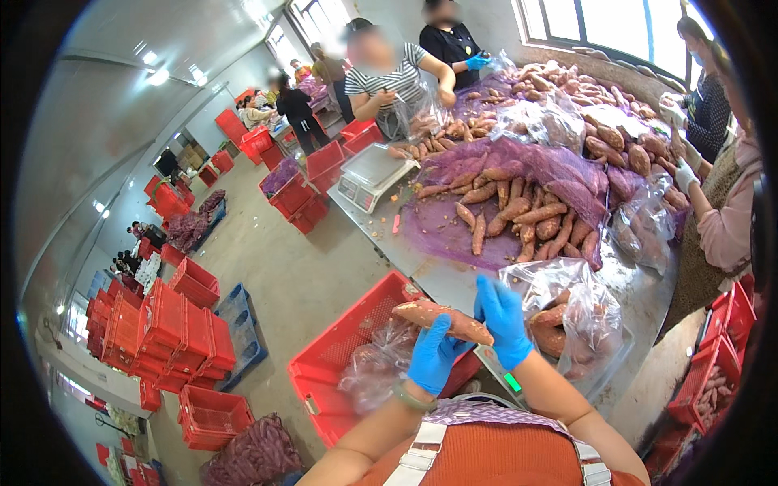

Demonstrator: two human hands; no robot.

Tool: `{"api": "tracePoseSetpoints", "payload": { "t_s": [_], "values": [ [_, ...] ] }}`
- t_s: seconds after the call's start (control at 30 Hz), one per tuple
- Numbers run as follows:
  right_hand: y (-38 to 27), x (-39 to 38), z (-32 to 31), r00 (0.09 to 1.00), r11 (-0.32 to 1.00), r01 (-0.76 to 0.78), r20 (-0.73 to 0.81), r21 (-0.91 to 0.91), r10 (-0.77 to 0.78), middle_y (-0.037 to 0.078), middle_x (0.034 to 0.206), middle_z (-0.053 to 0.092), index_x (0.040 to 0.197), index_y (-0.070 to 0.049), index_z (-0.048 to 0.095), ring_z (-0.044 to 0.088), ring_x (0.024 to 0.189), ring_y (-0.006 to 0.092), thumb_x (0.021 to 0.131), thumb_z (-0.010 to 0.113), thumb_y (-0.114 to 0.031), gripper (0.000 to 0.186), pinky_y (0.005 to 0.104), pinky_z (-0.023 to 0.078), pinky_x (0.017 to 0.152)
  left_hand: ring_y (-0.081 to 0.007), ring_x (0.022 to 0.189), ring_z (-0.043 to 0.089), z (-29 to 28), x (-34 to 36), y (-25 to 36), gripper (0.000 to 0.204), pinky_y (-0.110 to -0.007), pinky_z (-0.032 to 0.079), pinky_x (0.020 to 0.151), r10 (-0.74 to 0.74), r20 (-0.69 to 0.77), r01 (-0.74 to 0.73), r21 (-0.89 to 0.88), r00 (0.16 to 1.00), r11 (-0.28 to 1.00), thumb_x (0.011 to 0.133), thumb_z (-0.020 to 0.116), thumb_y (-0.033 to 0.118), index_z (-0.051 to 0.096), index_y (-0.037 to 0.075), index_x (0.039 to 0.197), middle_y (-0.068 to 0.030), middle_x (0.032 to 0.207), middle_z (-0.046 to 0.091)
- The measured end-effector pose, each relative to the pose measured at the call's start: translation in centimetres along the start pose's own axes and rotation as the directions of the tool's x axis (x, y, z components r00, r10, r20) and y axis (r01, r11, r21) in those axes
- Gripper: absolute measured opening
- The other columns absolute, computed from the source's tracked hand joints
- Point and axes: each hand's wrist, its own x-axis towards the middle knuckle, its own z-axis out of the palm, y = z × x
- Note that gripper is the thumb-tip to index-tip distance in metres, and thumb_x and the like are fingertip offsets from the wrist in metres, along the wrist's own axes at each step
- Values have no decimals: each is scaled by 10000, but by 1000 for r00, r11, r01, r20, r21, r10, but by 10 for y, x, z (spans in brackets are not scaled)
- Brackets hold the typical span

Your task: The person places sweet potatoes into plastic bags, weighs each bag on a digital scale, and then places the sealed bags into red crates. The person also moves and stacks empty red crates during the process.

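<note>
My left hand [436, 356], in a blue glove, is closed round the underside of a sweet potato [429, 313] with pale patches on its skin. The sweet potato is held level above the edge of a red crate. At its right end is my right hand [502, 320], also blue-gloved, with its fingers drawn together; whatever they may hold is hidden. Just right of that hand, a clear plastic bag [579, 312] of sweet potatoes sits on a scale [509, 374], partly covered by my arm. Beyond lies a heap of sweet potatoes [527, 215] on purple mesh sacking [433, 231].
The red crate [324, 356] below my left hand holds crumpled clear bags [377, 364]. Another scale [373, 174] stands on the metal table's [454, 283] far left corner. Several people work around the table. Stacked red crates [174, 324] and a blue pallet [239, 328] occupy the floor at left.
</note>
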Motion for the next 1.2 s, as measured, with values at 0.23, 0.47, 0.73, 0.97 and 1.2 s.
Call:
{"api": "tracePoseSetpoints", "payload": {
  "t_s": [0.23,0.47,0.73,0.97,1.2],
  "values": [
    [0,48,6,984,876,177,49,-449,-174,152,1233,446,1254,-1,387,434,1131,178,823,585,-204,516,306,336,958,-224,987,517,-31,15,24,520,-340,485,790,48,-148,20,428,988,904,786,623,188,360,35,1209,-101,1102,480],
    [-10,-3,1,863,889,-309,292,-338,412,126,1043,565,1161,54,455,535,953,165,741,620,-149,495,280,445,811,-155,997,503,-24,31,12,444,-297,429,842,-200,307,-46,640,931,767,770,653,169,460,-4,1130,-80,1070,539],
    [-98,-22,-75,955,960,199,-259,196,-145,80,1042,564,1162,15,458,563,924,175,791,578,-117,412,303,444,820,-117,848,524,7,52,5,357,-239,444,718,-269,418,-183,771,867,610,770,597,55,506,19,1114,-46,977,573],
    [-122,-60,-116,754,900,435,-547,2,-363,56,913,543,1113,-7,463,526,802,132,789,565,-136,364,247,429,707,-265,1247,280,66,68,-26,812,-381,213,1034,30,832,-832,552,554,57,685,715,166,242,6,1326,-157,1339,288],
    [-96,-72,-103,808,780,569,-357,261,-469,80,1134,508,1205,-59,421,481,1077,203,865,498,-237,391,341,367,950,-211,1086,455,21,153,-33,696,-356,360,928,-57,412,-339,815,910,471,767,651,196,267,6,1315,-116,1207,452]
  ]
}}
